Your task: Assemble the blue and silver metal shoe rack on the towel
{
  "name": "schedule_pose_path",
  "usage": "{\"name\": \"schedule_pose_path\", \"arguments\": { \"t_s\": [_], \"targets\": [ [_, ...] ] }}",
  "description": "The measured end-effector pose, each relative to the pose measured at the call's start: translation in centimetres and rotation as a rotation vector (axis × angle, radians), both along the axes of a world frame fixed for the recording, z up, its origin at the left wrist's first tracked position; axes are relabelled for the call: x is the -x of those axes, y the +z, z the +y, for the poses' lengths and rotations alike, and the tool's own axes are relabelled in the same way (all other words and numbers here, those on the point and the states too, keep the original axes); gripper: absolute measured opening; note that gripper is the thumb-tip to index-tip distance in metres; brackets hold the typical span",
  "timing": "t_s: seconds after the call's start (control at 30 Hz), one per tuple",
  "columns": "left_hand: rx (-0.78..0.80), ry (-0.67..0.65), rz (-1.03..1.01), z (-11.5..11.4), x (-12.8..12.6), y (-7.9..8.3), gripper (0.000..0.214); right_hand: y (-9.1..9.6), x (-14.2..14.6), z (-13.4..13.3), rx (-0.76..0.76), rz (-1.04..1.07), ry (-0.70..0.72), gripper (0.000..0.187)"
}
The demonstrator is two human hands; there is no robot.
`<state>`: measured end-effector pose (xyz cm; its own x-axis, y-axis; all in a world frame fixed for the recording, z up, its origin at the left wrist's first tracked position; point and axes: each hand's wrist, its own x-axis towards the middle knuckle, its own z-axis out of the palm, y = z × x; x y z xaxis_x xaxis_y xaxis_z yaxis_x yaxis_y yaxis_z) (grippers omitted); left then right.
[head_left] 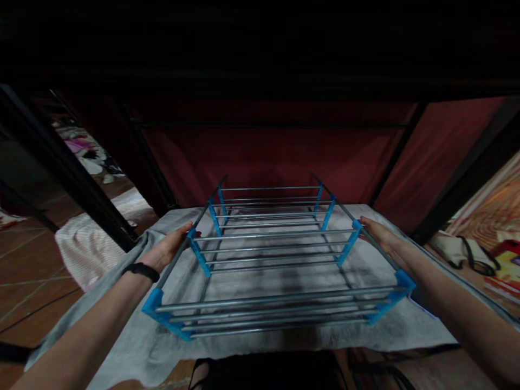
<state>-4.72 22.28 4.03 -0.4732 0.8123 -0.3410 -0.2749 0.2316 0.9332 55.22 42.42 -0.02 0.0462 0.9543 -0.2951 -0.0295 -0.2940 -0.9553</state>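
Grey cloth; left hand, right hand gripping metal rack side rails.

Tight space inside the cloth closet, with the rack filling most of the shelf.

The metal rack with blue corner pieces sits on the grey shelf cloth and takes up most of it, so only thin strips of cloth stay bare on each side and at the front. The left hand and the right hand press against the rack's long side bars. Close behind the rack stands the red back wall. A black pole blocks the left side, and another black pole blocks the right. Above the rack there is open room up to the dark top. The gaps between the rack's bars are narrow.
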Motion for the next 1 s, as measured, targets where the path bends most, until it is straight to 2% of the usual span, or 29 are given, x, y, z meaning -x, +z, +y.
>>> {"name": "schedule_pose_path", "arguments": {
  "t_s": [0.1, 0.23, 0.43, 0.57, 0.73, 1.0],
  "targets": [
    [0.026, -0.066, 0.081, 0.9, -0.4, -0.4, 0.031, -0.9, 0.8, 0.7, -0.037, 0.022, 0.050, 0.010],
    [-0.014, -0.068, 0.208, 1.2, -0.5, -0.9, 0.026, -1.8, 0.6, 0.9, -0.027, -0.004, 0.096, 0.015],
    [-0.003, -0.065, 0.214, 1.1, -0.1, -1.4, 0.024, -2.3, 0.2, 1.1, -0.073, -0.036, 0.157, 0.022],
    [0.008, -0.068, 0.209, 0.7, -0.3, -1.2, 0.026, -2.6, 0.1, 1.3, -0.086, -0.096, 0.175, 0.025],
    [0.038, -0.082, 0.228, 0.4, -0.6, -0.8, 0.031, -2.1, 0.5, 1.0, -0.112, -0.151, 0.188, 0.024],
    [0.079, -0.080, 0.289, 0.3, 0.9, -1.8, 0.035, -0.7, 1.2, -0.1, -0.104, -0.087, 0.172, 0.020]
  ]
}}
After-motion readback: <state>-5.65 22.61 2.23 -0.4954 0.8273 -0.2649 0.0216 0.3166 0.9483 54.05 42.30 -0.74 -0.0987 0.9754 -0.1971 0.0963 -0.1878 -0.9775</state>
